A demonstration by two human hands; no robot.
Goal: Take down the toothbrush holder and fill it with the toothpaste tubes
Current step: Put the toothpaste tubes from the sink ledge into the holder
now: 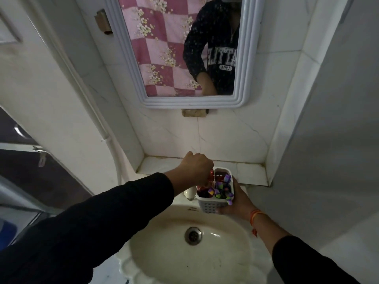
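Note:
A white perforated toothbrush holder (pixel 211 206) is held over the back rim of the sink by my right hand (pixel 239 201), which cups it from the right and below. Purple toothpaste tubes (pixel 222 188) stand in its right compartment. My left hand (pixel 195 169) is closed around a red toothpaste tube (pixel 210 175) whose lower end is inside the holder's left compartment. More red shows inside that compartment (pixel 203 192), partly hidden by my fingers.
The cream sink (pixel 168 249) with its drain (pixel 192 235) lies below the holder. A white tap (pixel 189 193) sits just left of the holder. A tiled ledge (pixel 250 173) runs behind, under a white-framed mirror (pixel 244 78). Walls close in on both sides.

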